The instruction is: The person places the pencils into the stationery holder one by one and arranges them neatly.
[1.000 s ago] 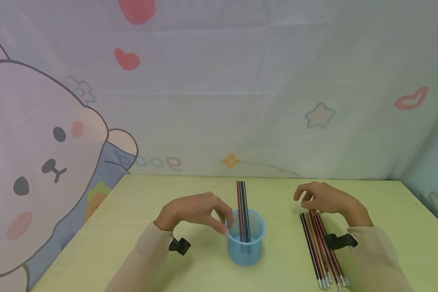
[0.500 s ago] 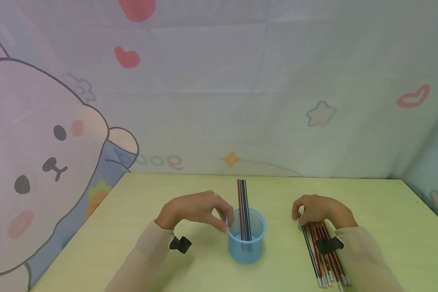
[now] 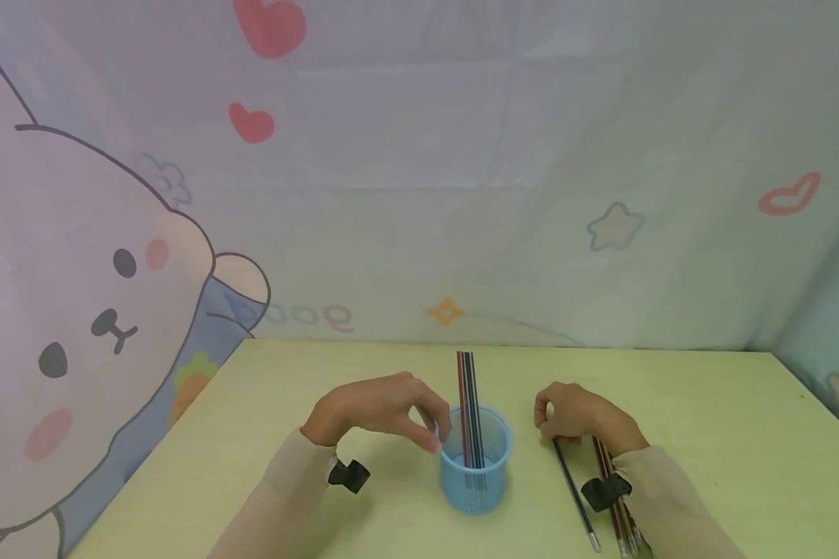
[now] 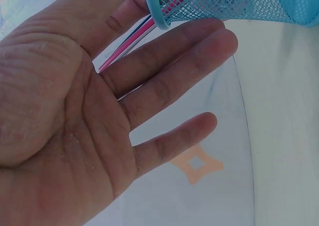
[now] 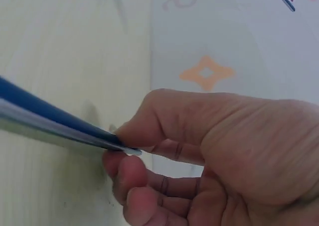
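At the table's middle stands a light blue mesh pen cup with several red and dark pencils upright in it. My left hand pinches the cup's rim on its left side; in the left wrist view the other fingers stretch along outside the mesh wall. To the right of the cup, my right hand holds a dark blue pencil between thumb and fingertips at its far end. That pencil slants down towards its silver eraser end, nearer the table's front. The right wrist view shows the pinch up close.
Under the right forearm lies a bunch of dark red and brown pencils, partly hidden by the sleeve and a black wrist strap. Behind the pale yellow table hangs a printed cloth.
My right hand has come down to the bunch, pinched the dark blue pencil and drawn it left, away from the others. My left hand keeps its place on the cup rim.
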`<action>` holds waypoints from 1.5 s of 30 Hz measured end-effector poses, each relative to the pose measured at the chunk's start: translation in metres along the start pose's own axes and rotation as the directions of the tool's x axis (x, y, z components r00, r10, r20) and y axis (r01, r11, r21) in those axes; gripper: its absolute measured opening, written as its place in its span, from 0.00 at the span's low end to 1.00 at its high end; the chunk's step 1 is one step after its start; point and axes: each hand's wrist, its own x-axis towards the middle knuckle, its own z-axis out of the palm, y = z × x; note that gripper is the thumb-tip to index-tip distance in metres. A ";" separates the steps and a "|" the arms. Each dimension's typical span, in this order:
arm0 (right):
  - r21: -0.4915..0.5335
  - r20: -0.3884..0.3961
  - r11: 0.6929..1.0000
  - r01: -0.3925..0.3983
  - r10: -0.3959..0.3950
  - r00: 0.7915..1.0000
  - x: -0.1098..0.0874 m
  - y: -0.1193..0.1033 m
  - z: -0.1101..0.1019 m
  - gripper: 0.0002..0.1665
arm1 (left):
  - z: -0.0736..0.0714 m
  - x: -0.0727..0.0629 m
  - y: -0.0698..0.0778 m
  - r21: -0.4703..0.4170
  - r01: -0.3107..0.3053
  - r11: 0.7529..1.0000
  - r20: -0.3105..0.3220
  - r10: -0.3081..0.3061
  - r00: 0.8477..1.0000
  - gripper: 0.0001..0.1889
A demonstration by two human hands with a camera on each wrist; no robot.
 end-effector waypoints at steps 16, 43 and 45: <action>-0.060 -0.299 0.964 0.259 -0.265 0.917 -0.012 -0.038 -0.029 0.07 | 0.000 0.001 -0.001 -0.007 0.009 1.000 0.006 -0.009 1.000 0.04; -0.040 -0.687 0.822 0.568 -0.436 0.582 -0.034 -0.082 -0.024 0.12 | -0.003 0.007 0.002 -0.002 0.016 1.000 0.019 -0.016 1.000 0.03; -0.080 -0.642 0.817 0.571 -0.480 0.598 -0.027 -0.080 -0.018 0.12 | -0.002 0.007 0.002 -0.006 0.013 1.000 0.022 -0.013 1.000 0.03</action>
